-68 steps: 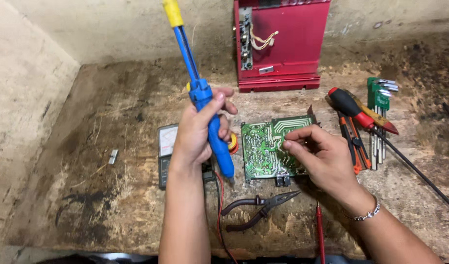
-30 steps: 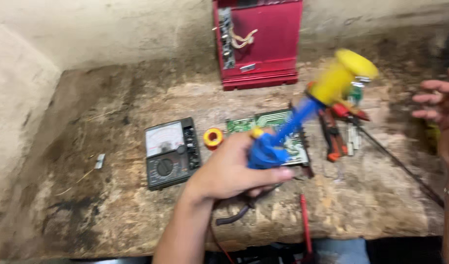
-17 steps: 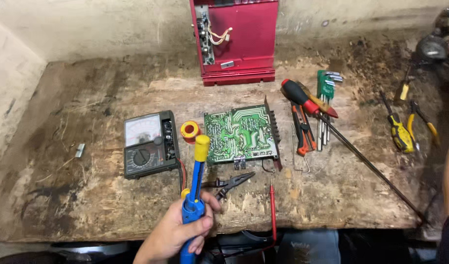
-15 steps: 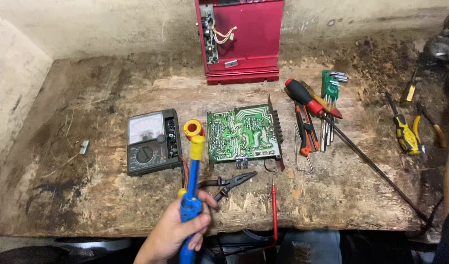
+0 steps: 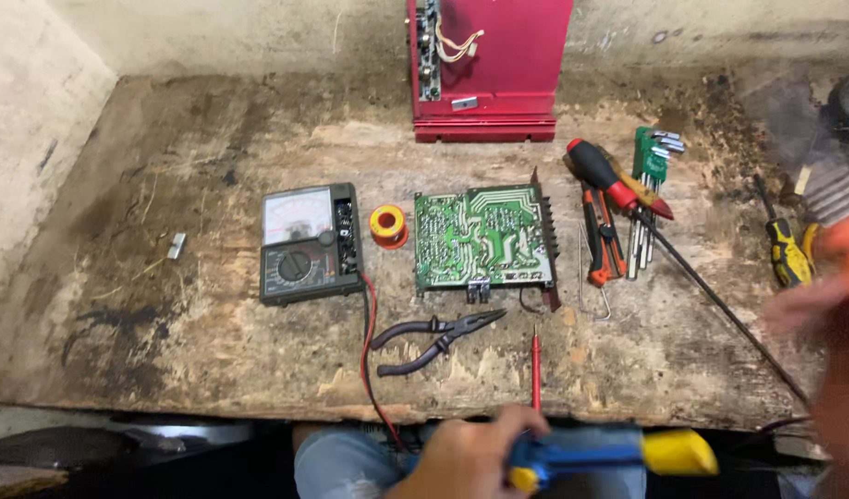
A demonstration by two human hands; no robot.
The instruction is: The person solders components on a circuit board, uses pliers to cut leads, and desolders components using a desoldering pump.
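Down off the bench came my left hand [image 5: 466, 462], now wrapped tight around the blue and yellow plastic pump tool [image 5: 609, 453] lying sideways over my lap, while my blurry right hand [image 5: 817, 300] was too smeared to tell.

Circuit board [image 5: 482, 240] lies mid-bench [image 5: 165, 139]; solder spool [image 5: 388, 225] just left of it, multimeter [image 5: 310, 244] further left. Pliers [image 5: 433, 340] in front of board, metal case [image 5: 487, 69] behind. 1 screwdriver [image 5: 615, 179] & hex keys [image 5: 648, 199] to the right.
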